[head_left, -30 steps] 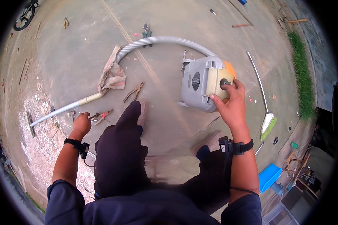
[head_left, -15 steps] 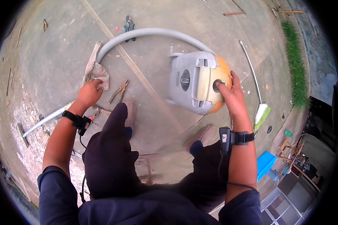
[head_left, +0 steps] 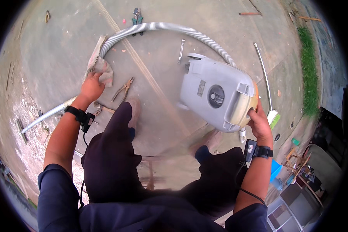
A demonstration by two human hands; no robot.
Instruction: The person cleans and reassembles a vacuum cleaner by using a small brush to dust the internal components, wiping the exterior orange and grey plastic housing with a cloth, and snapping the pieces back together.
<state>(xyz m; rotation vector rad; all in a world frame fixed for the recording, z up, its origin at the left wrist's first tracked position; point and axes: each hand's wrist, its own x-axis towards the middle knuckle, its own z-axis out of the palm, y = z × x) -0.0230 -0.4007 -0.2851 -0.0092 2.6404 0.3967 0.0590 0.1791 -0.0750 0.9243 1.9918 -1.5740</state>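
A grey vacuum cleaner (head_left: 199, 87) with a cream and orange end is tipped over the concrete, its underside edge and a wheel showing on the far side. My right hand (head_left: 260, 121) grips the cream end, the thumb at its round hole and the fingers hidden behind. From the machine a ribbed grey hose (head_left: 162, 26) arcs left to a dirty cloth (head_left: 107, 71) wrapped about its end. My left hand (head_left: 92, 87) has closed its fingers on that cloth. Rusty pliers (head_left: 123, 89) lie just right of the left hand, beside my shoe.
Snips with dark handles (head_left: 137, 19) lie by the hose, and a spanner (head_left: 181, 50) lies beyond the machine. A floor-head tube (head_left: 50, 116) rests at left. At right are a green-bristled broom (head_left: 264, 77), a grass strip (head_left: 307, 73) and a blue dustpan (head_left: 275, 170).
My right hand has drawn the vacuum cleaner right and nearer and turned it, bringing the spanner and a wheel into sight. The left hand stays at the cloth, its fingers now on it.
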